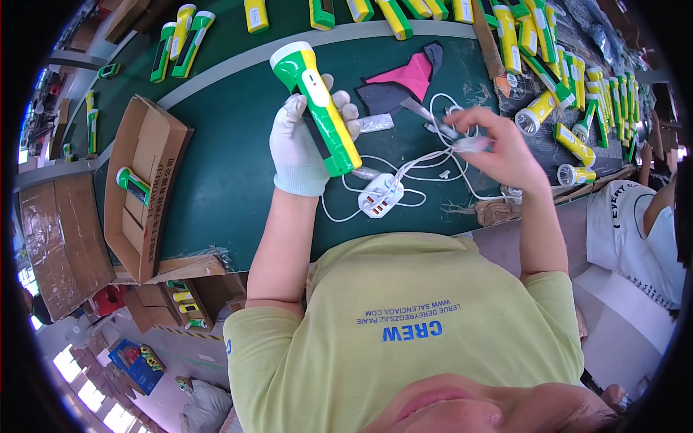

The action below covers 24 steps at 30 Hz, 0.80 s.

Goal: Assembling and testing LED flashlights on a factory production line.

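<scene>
My left hand (297,144), in a white knit glove, is closed round a green and yellow flashlight (321,108). The flashlight stands tilted above the table, its wide white-rimmed head at the upper end. Over a tangle of white charging cables (415,162), my bare right hand (502,148) has its fingers curved and apart. Motion smears its fingertips, where pale cable ends show close by. A white power strip (380,195) with several ports lies below the cables. Beyond them are a pink and black cloth (404,79) and a small silvery packet (377,123).
An open cardboard box (155,209) on the left holds one flashlight (133,186). Many more flashlights (613,101) crowd the right side, and others (184,43) lie beyond the grey rail (238,65). Another person's white shirt (628,224) shows at the right.
</scene>
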Motion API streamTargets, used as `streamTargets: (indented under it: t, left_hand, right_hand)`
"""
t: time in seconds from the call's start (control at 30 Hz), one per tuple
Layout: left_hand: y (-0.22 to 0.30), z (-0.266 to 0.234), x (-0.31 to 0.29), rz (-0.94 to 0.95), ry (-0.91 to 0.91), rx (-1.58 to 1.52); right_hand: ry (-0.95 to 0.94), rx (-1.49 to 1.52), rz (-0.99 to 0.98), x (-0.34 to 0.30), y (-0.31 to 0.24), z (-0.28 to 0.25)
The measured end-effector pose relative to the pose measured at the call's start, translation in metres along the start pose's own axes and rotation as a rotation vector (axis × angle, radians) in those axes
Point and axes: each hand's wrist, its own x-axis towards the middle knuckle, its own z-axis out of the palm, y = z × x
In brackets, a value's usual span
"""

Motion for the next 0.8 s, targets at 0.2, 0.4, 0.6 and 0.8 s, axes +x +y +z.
streamTargets:
  t: [0.2, 0.4, 0.6, 0.8]
  left_hand:
    - [-0.006, 0.006, 0.0, 0.115, 0.114, 0.316]
    - [-0.011, 0.023, -0.007, 0.206, 0.217, 0.506]
    - [-0.012, 0.037, -0.014, 0.283, 0.23, 0.658]
    - [-0.012, 0.041, -0.014, 0.347, 0.224, 0.76]
  right_hand:
    - [-0.13, 0.37, 0.101, -0.025, -0.02, -0.003]
    - [0.001, -0.004, -0.258, -0.02, -0.04, 0.007]
    - [0.079, -0.158, -0.374, -0.019, -0.044, 0.01]
    - [0.111, -0.22, -0.443, -0.02, -0.048, 0.01]
